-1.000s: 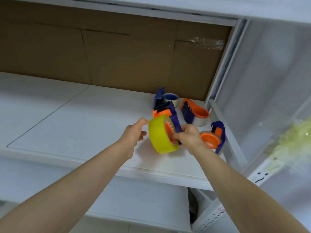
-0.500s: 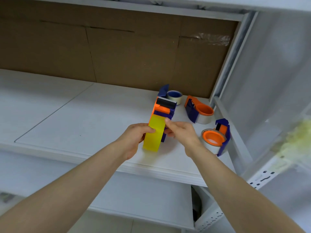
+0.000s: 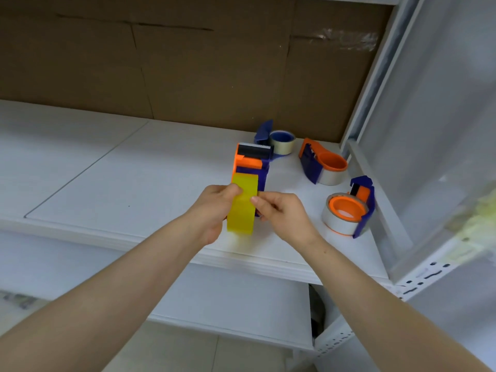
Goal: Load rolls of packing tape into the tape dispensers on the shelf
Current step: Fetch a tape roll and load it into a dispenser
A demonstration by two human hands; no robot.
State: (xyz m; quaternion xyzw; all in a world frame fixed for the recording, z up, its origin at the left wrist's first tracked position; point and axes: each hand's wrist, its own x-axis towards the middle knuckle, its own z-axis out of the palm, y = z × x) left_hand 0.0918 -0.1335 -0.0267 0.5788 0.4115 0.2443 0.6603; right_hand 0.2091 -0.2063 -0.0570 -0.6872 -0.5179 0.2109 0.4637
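1. Holding a yellow roll of tape (image 3: 241,208) upright on edge, seated in an orange and blue tape dispenser (image 3: 251,163) standing on the white shelf (image 3: 134,183).
2. Gripping the roll's left side with the left hand (image 3: 213,210), fingers curled around it and thumb lying over the top edge.
3. Pinching at the roll's outer face with the right hand (image 3: 281,213), thumb and forefinger pressed together against the yellow surface near its right edge.
4. Pointing the dispenser's black toothed cutter away, toward the brown cardboard backing (image 3: 201,71) at the rear of the shelf.
5. Lying flat just behind the held dispenser: a second dispenser (image 3: 264,132), blue, with a clear roll (image 3: 281,142) with a blue core beside it, touching or nearly so.
6. Resting to the right of that: a third dispenser (image 3: 320,163), orange and blue, on its side with a clear roll mounted on its orange hub.
7. Sitting nearest the right front corner: a fourth dispenser (image 3: 349,210), also on its side, carrying a clear roll around an orange hub, close to the white metal upright (image 3: 375,84) of the rack.
8. Showing a lower white shelf (image 3: 228,299) beneath the forearms.
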